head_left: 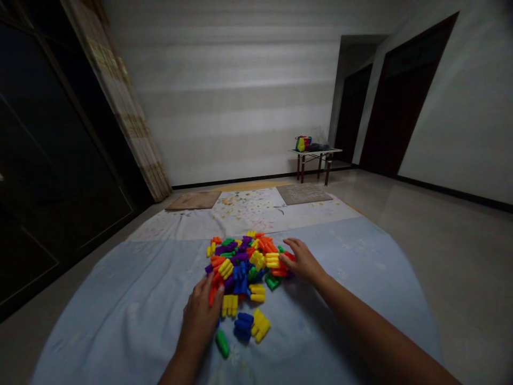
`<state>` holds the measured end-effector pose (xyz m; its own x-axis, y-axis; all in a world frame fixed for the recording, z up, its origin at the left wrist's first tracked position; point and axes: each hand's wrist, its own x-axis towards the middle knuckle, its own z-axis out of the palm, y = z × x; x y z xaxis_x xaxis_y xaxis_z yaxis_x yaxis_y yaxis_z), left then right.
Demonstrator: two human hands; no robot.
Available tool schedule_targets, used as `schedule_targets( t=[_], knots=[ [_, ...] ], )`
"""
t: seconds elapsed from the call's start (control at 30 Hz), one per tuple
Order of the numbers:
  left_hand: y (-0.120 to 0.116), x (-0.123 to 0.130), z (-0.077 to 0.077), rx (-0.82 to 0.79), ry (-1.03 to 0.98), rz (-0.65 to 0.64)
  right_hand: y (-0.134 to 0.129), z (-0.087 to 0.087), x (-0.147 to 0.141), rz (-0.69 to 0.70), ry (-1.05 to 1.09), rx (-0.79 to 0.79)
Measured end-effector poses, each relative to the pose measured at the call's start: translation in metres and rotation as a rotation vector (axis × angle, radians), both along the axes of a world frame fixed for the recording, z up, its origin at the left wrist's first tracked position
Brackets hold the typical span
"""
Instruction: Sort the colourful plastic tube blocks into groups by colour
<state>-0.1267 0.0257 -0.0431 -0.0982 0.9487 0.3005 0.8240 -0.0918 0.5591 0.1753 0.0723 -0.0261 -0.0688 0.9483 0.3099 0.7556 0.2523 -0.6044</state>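
Observation:
A heap of plastic building blocks (pixel 240 278), shaped like joined bullets in yellow, blue, orange, purple, green and red, lies on the light blue cloth. My left hand (pixel 200 310) rests at its near left edge, with thumb and fingers apart around an orange block (pixel 215 286); whether it grips that block is hard to see. At the right edge, my right hand (pixel 302 262) has its fingers spread and touches the blocks beside a yellow block (pixel 273 261). Nearer to me lie a blue block (pixel 243 327), a yellow block (pixel 261 325) and a single green piece (pixel 222 344).
The blue bedsheet (pixel 352 267) meets a white flowered cloth (pixel 252 208) farther off. A brown mat (pixel 194 200) and a grey mat (pixel 303 194) lie at the far end. Beyond stands a small folding table (pixel 316 152) bearing a colourful bag (pixel 303 143). A curtain (pixel 120 101) hangs at left.

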Motion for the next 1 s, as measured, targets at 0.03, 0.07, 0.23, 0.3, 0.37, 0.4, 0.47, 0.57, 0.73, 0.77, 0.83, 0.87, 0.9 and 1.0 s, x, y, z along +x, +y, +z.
schedule_targets(
  t=[0.03,0.07,0.23,0.3,0.37,0.4,0.47,0.57,0.73,0.77,0.83,0.87,0.9,1.0],
  knots=[
    [-0.002,0.001,-0.006,-0.008,0.016,0.000,0.000,-0.007,0.002,-0.024,-0.006,-0.045],
    [-0.004,0.003,-0.010,-0.017,0.029,-0.009,0.000,-0.013,0.000,-0.032,0.001,-0.093],
    [-0.007,0.010,-0.003,-0.110,0.034,-0.054,-0.010,-0.022,-0.028,0.146,0.121,-0.169],
    [-0.005,0.006,0.008,-0.126,-0.005,-0.015,-0.012,-0.019,-0.036,0.225,0.182,-0.120],
    [0.000,-0.001,0.017,-0.103,-0.071,0.031,-0.013,-0.017,-0.035,0.221,0.249,-0.049],
    [0.004,-0.005,0.020,-0.086,-0.109,0.057,-0.012,-0.017,-0.032,0.190,0.278,-0.019],
    [0.011,-0.013,0.022,-0.059,-0.194,0.113,-0.012,-0.020,-0.023,0.109,0.317,0.015],
    [0.024,-0.019,0.014,-0.050,-0.348,0.188,-0.016,-0.027,-0.014,0.081,0.317,0.057],
    [0.033,-0.021,-0.003,-0.034,-0.463,0.203,-0.026,-0.032,-0.020,0.230,0.214,0.163],
    [0.034,-0.021,-0.004,-0.032,-0.471,0.193,-0.027,-0.031,-0.022,0.259,0.178,0.164],
    [0.034,-0.022,-0.006,-0.045,-0.484,0.184,-0.028,-0.027,-0.024,0.287,0.114,0.132],
    [0.033,-0.023,-0.007,-0.060,-0.481,0.179,-0.027,-0.025,-0.024,0.285,0.091,0.104],
    [0.033,-0.023,-0.007,-0.069,-0.459,0.168,-0.027,-0.023,-0.023,0.270,0.078,0.075],
    [0.030,-0.021,-0.004,-0.081,-0.288,0.113,-0.025,-0.015,-0.023,0.170,0.104,0.011]
  ],
)
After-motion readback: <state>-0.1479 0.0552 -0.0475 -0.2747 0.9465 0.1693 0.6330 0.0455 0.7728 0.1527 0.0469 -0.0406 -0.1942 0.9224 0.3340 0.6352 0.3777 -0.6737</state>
